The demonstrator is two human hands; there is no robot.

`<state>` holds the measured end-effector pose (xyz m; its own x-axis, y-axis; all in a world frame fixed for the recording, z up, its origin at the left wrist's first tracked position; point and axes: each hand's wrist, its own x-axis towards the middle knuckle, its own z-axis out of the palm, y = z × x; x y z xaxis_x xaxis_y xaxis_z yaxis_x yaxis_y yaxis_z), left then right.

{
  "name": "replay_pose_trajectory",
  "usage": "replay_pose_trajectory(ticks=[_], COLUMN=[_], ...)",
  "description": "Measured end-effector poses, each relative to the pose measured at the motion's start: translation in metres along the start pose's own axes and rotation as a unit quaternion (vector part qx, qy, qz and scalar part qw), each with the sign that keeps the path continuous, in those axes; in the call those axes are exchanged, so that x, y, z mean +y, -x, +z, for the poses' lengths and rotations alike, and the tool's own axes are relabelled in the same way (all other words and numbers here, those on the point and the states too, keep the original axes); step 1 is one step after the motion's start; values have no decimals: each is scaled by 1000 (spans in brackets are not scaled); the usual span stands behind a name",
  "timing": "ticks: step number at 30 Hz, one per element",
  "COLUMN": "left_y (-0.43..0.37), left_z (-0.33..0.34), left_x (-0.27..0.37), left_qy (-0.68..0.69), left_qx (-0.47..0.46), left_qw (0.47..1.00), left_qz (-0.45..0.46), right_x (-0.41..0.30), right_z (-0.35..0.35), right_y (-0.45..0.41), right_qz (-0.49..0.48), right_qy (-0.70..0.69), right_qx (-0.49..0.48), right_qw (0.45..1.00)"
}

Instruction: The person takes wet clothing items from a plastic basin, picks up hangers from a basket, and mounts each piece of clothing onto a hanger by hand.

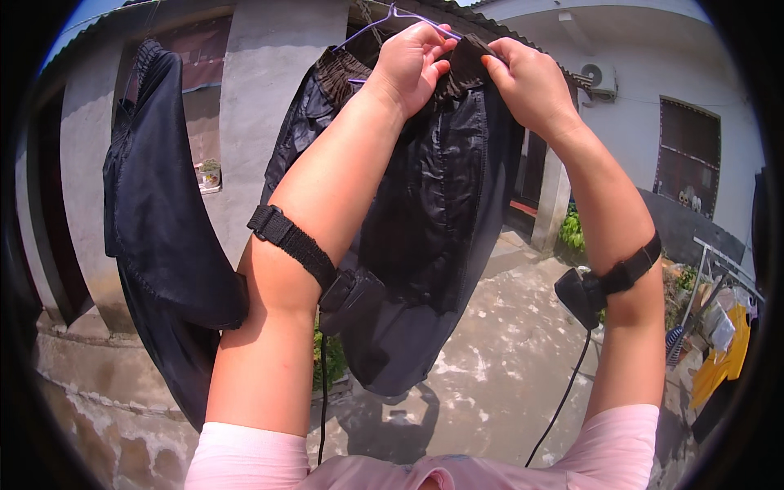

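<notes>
Dark trousers (422, 202) with a gathered elastic waistband (463, 67) hang in front of me on a purple wire hanger (365, 28). Up at the hanger's right arm, my left hand (409, 68) pinches the wire close to the waistband. My right hand (531, 79) grips the waistband's upper right edge between thumb and fingers. Part of the hanger is hidden behind the cloth and my fingers. Another dark garment (156, 184) hangs at the left, its lower edge against my left arm.
Grey walls with a window (205, 104) and a flower pot (211, 174) stand at the left. At the right are an air-conditioner unit (600, 79), a metal rack (729, 263) and a yellow cloth (726, 361). Cords hang from black devices (579, 294) strapped to both arms.
</notes>
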<state>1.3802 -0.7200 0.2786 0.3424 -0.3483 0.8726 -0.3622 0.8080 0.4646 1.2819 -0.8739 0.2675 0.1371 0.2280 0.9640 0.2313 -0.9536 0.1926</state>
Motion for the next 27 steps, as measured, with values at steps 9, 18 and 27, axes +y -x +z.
replay_pose_trajectory(ticks=[9,18,27], left_y=[-37,-72,-83], left_z=[-28,-54,-106], left_x=[0,-35,-56], left_qy=[-116,-177,-145], left_qx=[-7,33,86], left_qw=[988,978,985], left_qz=[103,104,42], right_x=[20,68,89], right_z=[70,126,163], right_y=[-46,-68,-53], right_qz=[5,3,-33], right_qy=[-24,-81,-99], right_qx=[68,40,31], right_qw=[997,996,994])
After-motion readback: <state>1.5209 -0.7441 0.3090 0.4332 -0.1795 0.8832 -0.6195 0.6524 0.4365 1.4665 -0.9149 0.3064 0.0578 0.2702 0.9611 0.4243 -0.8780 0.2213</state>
